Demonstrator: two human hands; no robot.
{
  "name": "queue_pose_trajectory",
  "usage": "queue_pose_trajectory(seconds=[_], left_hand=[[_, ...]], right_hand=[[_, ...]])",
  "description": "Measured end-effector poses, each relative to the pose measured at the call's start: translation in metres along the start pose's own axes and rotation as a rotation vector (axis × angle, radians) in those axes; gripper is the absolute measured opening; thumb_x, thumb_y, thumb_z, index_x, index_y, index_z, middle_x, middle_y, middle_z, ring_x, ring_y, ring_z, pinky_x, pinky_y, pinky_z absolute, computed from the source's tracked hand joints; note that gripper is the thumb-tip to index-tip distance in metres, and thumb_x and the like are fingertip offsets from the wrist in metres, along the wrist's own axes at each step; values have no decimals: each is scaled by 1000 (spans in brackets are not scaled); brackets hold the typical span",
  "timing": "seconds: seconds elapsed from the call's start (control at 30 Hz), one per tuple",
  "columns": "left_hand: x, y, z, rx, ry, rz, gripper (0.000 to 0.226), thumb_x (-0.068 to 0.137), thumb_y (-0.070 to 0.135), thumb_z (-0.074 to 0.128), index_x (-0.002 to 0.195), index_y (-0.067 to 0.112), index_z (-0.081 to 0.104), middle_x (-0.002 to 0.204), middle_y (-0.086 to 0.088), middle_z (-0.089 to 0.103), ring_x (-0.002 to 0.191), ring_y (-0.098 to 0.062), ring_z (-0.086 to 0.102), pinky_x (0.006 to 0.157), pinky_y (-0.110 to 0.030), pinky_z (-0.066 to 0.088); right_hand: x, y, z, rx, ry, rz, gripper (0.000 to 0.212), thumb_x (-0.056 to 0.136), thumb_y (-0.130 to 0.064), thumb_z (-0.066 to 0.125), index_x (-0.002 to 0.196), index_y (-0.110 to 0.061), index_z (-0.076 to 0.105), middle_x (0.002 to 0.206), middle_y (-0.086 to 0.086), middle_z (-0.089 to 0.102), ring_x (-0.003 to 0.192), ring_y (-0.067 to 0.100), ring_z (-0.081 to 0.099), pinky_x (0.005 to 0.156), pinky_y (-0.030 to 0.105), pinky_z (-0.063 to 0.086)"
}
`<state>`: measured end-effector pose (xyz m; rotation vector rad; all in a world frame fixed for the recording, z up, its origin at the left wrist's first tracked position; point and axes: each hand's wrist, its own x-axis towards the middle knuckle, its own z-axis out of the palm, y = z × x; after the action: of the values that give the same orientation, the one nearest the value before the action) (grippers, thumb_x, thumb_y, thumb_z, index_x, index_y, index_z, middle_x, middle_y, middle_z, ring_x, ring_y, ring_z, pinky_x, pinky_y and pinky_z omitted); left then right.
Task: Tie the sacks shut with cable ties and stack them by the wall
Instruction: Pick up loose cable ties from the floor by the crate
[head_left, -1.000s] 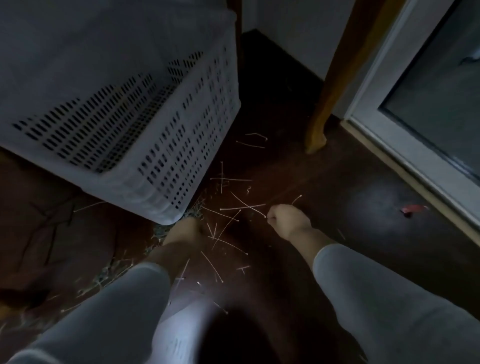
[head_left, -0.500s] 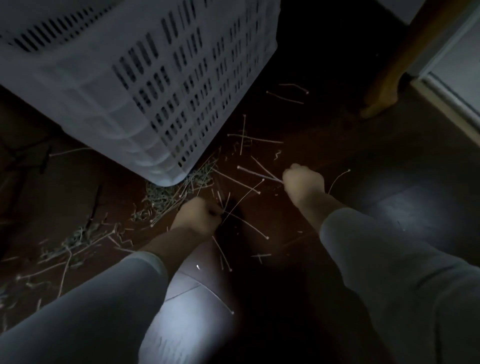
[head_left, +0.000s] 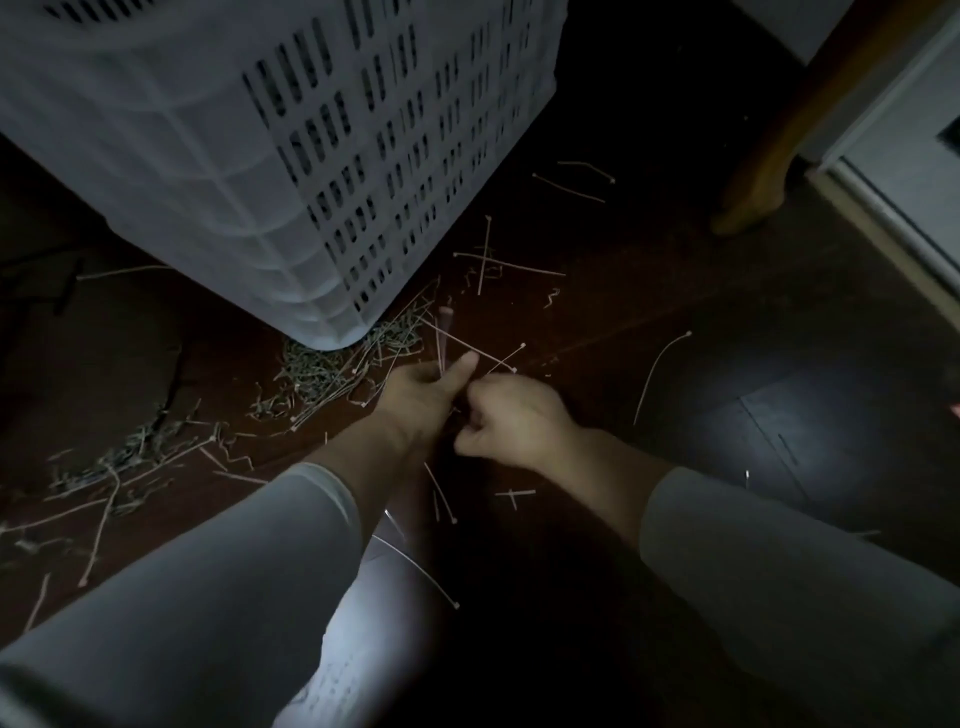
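Several thin pale cable ties lie scattered over the dark floor in dim light. My left hand grips a small bunch of ties that sticks up from its fist, thumb raised. My right hand is curled right beside it, fingers touching the left hand at the ties; it seems to pinch one. One curved tie lies alone to the right. A white sack shows between my forearms at the bottom.
A big white slotted plastic crate stands at the upper left, with a heap of cut tie ends and dry stalks at its corner. A wooden leg and a white door frame are at the upper right.
Both hands have come together from apart. The left hand now holds ties upright, and the right hand has moved left to meet it. The view has tilted down and closer.
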<state>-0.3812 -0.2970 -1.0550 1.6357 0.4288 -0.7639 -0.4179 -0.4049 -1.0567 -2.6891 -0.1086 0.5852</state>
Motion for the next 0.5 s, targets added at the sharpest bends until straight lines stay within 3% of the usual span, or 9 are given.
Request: queue_pose_trajectory(seconds=[0.1,0.17,0.23,0.33,0.5], left_hand=[[3,0,-12,-110,175,38,15,96,12,49,97,4,62,86,-13,67,80,-24,63,86,-43,55],[5,-2,-31,-222,263,49,14,99,8,42,94,4,55,73,-10,64,62,-18,59,62,-32,55],[12,-10,-56,-114,342,55,26,99,10,42,77,7,56,57,-4,59,42,-10,50,39,-20,43],[21,-23,-82,-34,389,12,28,96,8,45,71,8,56,54,-6,46,31,-10,36,34,-14,27],[19,-26,-86,-116,334,-64,29,92,1,44,65,8,52,54,-6,37,21,-6,26,32,-8,21]], right_hand=[[8,-13,3,115,-4,-61,29,87,-34,57,98,-8,62,107,-5,59,92,18,57,71,25,41],[18,-6,4,196,55,-28,26,91,-34,53,102,-13,65,109,-6,56,92,15,56,74,28,45],[30,6,7,55,107,-15,31,94,-23,49,123,-16,56,126,1,48,109,20,53,89,36,48],[41,15,15,-235,14,16,32,94,-5,45,125,-8,51,129,8,41,114,28,48,93,42,47],[39,20,26,-367,77,67,28,95,-1,40,123,-3,44,124,13,45,92,25,62,75,36,53]])
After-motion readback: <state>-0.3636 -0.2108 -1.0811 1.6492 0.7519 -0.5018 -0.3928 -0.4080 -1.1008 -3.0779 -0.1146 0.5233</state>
